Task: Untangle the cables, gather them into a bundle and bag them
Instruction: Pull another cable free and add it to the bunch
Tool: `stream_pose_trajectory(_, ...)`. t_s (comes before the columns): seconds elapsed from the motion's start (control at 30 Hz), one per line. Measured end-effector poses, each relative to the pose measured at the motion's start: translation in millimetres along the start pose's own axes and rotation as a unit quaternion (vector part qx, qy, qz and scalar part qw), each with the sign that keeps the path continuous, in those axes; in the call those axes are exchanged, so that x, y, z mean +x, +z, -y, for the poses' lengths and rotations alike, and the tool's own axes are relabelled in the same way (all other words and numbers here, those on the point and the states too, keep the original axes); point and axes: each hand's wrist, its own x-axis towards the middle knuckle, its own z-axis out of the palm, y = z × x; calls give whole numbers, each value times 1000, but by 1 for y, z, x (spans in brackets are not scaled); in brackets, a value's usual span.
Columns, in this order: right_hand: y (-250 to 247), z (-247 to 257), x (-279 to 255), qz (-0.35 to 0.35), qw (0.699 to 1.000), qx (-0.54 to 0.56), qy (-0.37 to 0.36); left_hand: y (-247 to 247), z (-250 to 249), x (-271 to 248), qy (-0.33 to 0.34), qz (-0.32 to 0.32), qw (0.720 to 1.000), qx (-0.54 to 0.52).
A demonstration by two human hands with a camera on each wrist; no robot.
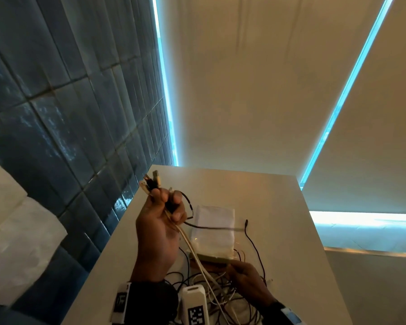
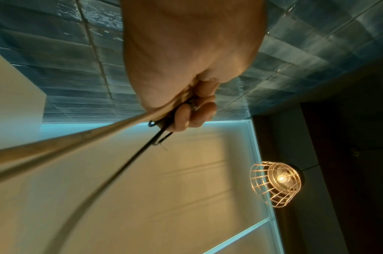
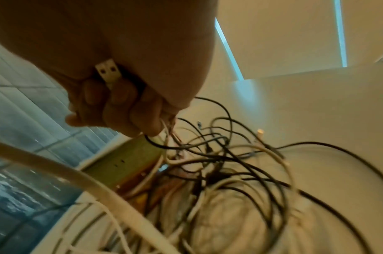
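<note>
The raised left hand (image 1: 161, 227) gripped several white and black cable ends (image 1: 152, 181). Below it, the right hand (image 1: 247, 280) clutched a white USB plug (image 3: 108, 70) above the tangled cable pile (image 3: 225, 180).

No readable text anywhere; the wrist camera (image 1: 195, 306) bears only a square code marker.

The desk (image 1: 279, 207) looks smooth and matt. On it the cables (image 3: 240, 171) wear smooth plastic sheathing, one plug (image 3: 109, 71) ending in shiny metal. Beside the desk, the wall tiles (image 1: 56, 102) are glossy, and the bag (image 1: 215, 228) looks like clear plastic.
</note>
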Motion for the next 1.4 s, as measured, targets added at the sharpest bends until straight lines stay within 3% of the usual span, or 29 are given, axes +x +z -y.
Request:
stream_pose_trajectory(0.17,-1,-4,-5,52,997,-24,47,-3,-9,6,-7,8,1000,-2)
stream_pose_trajectory(0.23,-5,13,-1,67,997,-21,42,-2,-5,6,-20,6,1000,-2)
stream_pose_trajectory(0.3,-14,40,2,38,999,-7,10,-2,-2,6,-33,7,999,-5)
stream_pose_trajectory(0.4,-32,78,3,-153,986,9,-61,-1,1,7,-48,11,999,-4)
stream_pose_trajectory(0.47,-45,104,-3,-300,949,32,-92,1,4,6,-55,11,998,-4)
stream_pose_trajectory(0.5,-51,116,-9,-336,934,15,-120,2,6,5,-60,11,998,-6)
stream_pose_trajectory(0.57,-54,137,-21,-299,930,-91,-191,7,9,4,-70,13,997,-5)
stream_pose_trajectory(0.63,-43,145,-28,-160,938,-203,-231,12,15,3,-75,14,997,6)
stream_pose_trajectory(0.7,-26,142,-32,-67,943,-228,-235,17,20,3,-78,16,997,8)
stream_pose_trajectory(0.8,-22,134,-40,-124,950,-154,-242,19,23,3,-94,27,995,36)
stream_pose_trajectory(0.93,-65,114,-60,-227,957,-51,-170,12,17,2,-112,36,973,197)
stream_pose_trajectory(1.0,-93,99,-70,-279,952,-24,-124,7,12,0,-105,19,969,224)
stream_pose_trajectory(1.27,-173,10,-134,-365,924,-71,90,-7,-5,5,-58,-14,992,111)
stream_pose_trajectory(1.4,-201,-32,-153,-324,913,-178,176,-2,-3,3,-49,-2,998,30)
